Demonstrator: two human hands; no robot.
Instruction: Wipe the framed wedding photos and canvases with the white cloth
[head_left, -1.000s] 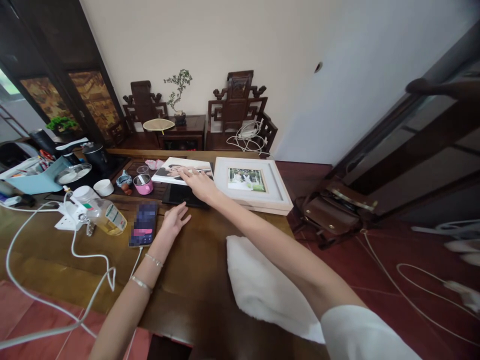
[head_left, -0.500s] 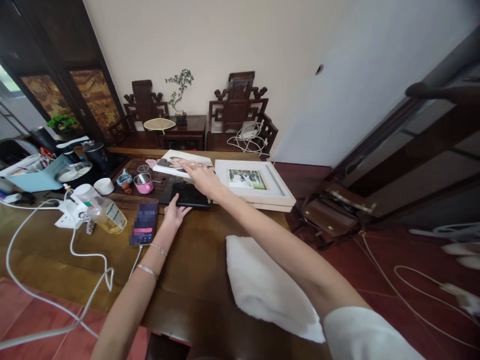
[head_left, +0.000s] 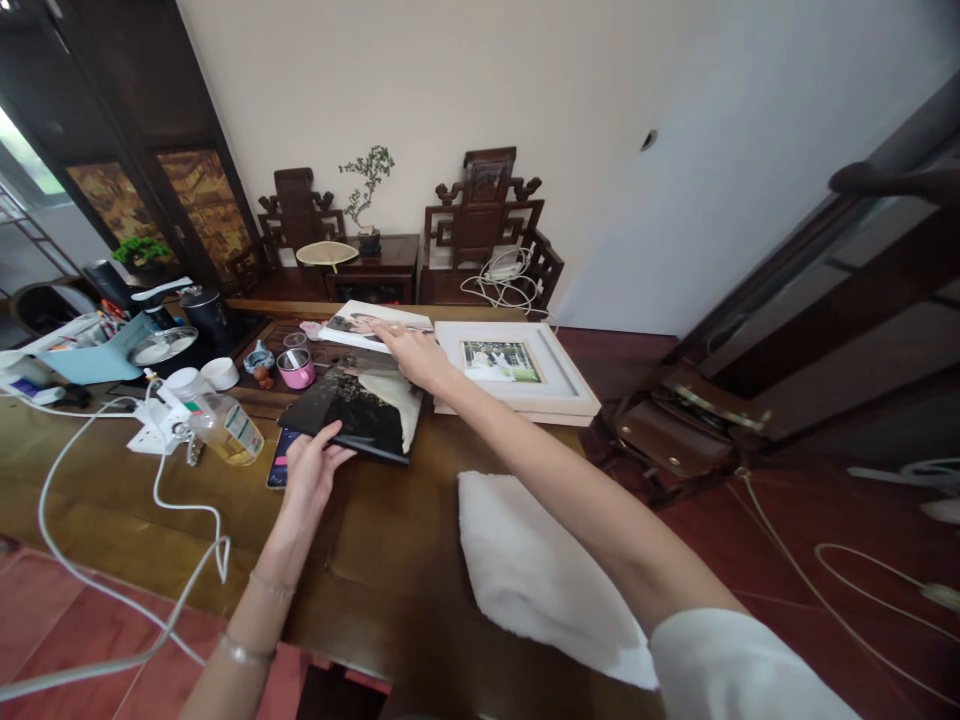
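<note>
My left hand (head_left: pixel 309 470) grips the near edge of a dark photo print (head_left: pixel 358 404), which it holds over the wooden table (head_left: pixel 375 560). The print partly covers a phone (head_left: pixel 280 459) plugged into a white cable. Farther back, my right hand (head_left: pixel 414 356) reaches out with its fingers stretched and holds up the edge of a white photo print (head_left: pixel 352 321). A white picture frame (head_left: pixel 547 385) with a photo lies just right of that hand.
A white cloth (head_left: pixel 540 580) lies on the table's near right. At left are a plastic bottle (head_left: pixel 225 428), a pink cup (head_left: pixel 296 368), a power strip (head_left: pixel 150 434) with white cables, a kettle and a blue tray. Carved chairs stand behind; a brown bag (head_left: pixel 667 440) sits on the floor.
My left hand moved from resting flat on the table to the dark print and pulled it toward me, over the phone. My right hand raised the white print's edge.
</note>
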